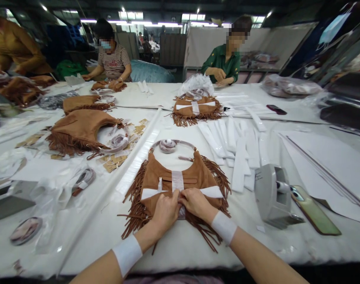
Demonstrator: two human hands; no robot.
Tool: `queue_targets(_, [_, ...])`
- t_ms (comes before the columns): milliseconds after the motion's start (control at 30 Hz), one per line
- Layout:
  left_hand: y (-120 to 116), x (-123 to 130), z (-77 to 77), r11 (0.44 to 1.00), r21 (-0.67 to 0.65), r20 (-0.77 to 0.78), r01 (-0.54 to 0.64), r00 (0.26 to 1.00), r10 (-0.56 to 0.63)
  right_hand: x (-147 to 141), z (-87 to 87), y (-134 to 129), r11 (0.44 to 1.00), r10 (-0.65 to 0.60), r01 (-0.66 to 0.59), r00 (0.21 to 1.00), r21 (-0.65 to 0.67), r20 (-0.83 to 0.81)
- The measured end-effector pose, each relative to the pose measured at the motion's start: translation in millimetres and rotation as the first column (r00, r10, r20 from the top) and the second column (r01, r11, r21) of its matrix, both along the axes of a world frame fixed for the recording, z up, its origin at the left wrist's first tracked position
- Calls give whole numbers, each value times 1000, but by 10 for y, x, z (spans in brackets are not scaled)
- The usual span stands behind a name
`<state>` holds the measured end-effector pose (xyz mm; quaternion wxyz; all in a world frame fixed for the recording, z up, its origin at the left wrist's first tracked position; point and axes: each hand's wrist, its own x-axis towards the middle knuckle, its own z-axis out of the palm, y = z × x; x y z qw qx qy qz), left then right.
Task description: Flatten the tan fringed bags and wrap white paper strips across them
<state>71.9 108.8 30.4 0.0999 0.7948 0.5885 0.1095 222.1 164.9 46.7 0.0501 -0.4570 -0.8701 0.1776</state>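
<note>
A brown fringed handbag [156, 169] lies flat in front of me, its wrapped strap curving away at the top. A white band runs across its lower half, and a pale strip [177, 179] crosses that band down the middle. My left hand [167, 207] and my right hand [194, 200] meet at the lower part of this strip, fingers bent and pressed together. Both seem to pinch the strip's lower end, though the fingertips partly hide it. White wraps circle both wrists.
A grey tape dispenser [270, 195] and a green phone [317, 213] are at the right. White strips [240, 157] lie behind them. More brown bags [79, 128] rest at the left, near a wrapped coil [26, 230]. People work across the white table [150, 103].
</note>
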Motion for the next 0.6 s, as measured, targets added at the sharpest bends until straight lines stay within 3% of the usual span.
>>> queue_targets(100, [-55,-22,23,998,66,-44,12,999,-9,-4,26,41,999,-7,7,1000,-36,14])
queue_targets(300, [-361,-80,-147,906,297,-112,301,953,-280,-7,39,61,994,-44,44,999,-104,-4])
queue_targets(467, [-494,-29,-329,932,307,-220,191,967,-126,-25,26,76,988,-88,83,996,-129,-32])
queue_targets(600, [-521,13,-357,946,297,-225,129,972,-63,-29,34,77,986,-124,117,991,-121,-51])
